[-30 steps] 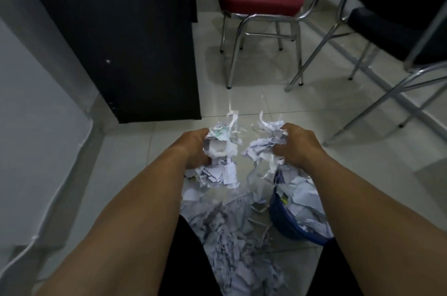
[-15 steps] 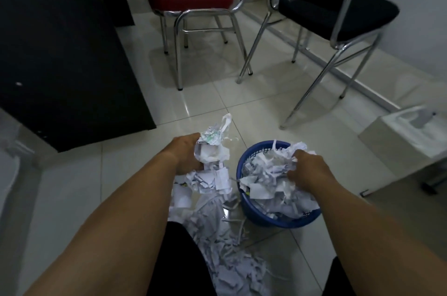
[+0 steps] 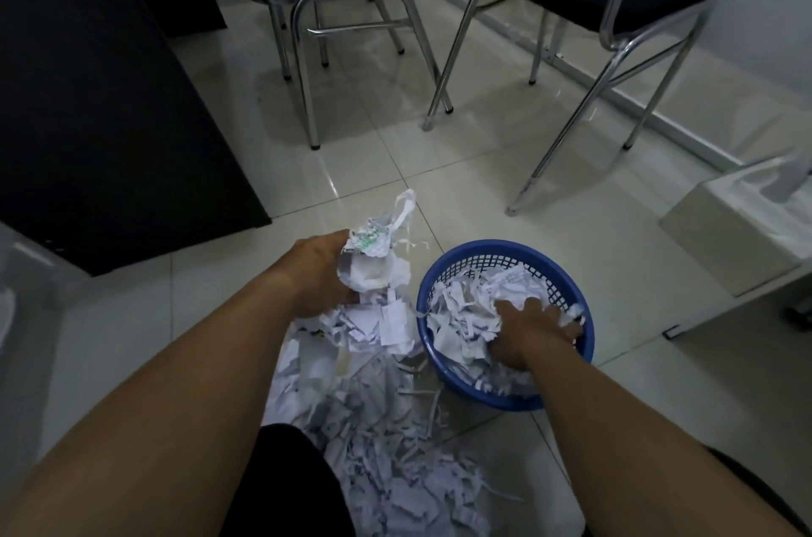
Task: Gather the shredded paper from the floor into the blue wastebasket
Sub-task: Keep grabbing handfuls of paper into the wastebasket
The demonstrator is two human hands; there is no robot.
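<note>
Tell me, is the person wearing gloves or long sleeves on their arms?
No. The left hand and right hand are both bare, with no gloves, rings or watch showing. Both forearms are bare too; no sleeve reaches into view. Only dark clothing shows over the knees.

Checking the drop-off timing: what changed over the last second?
The right hand carried its clump of shredded paper over the blue wastebasket and pushed down into it; fingers now spread on the paper inside. The left hand keeps its own clump of shreds gripped, beside the basket. The camera also swung right. The shredded paper pile on the floor is unchanged.
</note>
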